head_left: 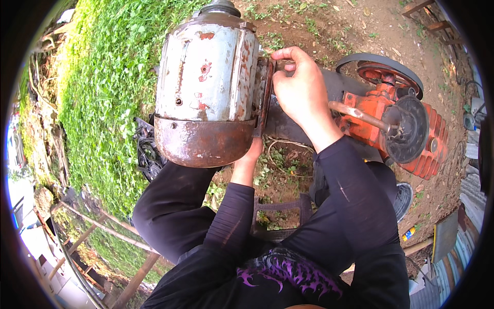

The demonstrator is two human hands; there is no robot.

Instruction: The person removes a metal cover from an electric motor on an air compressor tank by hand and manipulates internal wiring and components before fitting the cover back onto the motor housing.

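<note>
A large electric motor (206, 72) with chipped pale grey paint and a rusty brown end cover (205, 141) rests on its side before me, its pulley (220, 7) at the far end. Along its right side runs a rusty mounting bracket (266, 92), set against a dark cylindrical tank (288, 121). My right hand (302, 87) is at the far end of this bracket, fingers curled and fingertips at its edge; whatever they pinch is too small to make out. My left hand (250, 153) reaches under the motor beside the bracket, its fingers hidden.
An orange compressor pump (370, 110) with a black flywheel (381, 64), a round dark cover (406, 129) and a copper-coloured pipe (360, 114) stands right of my right hand. Dark cables (149, 157) lie left of the motor. Corrugated sheets (453, 262) line the lower right.
</note>
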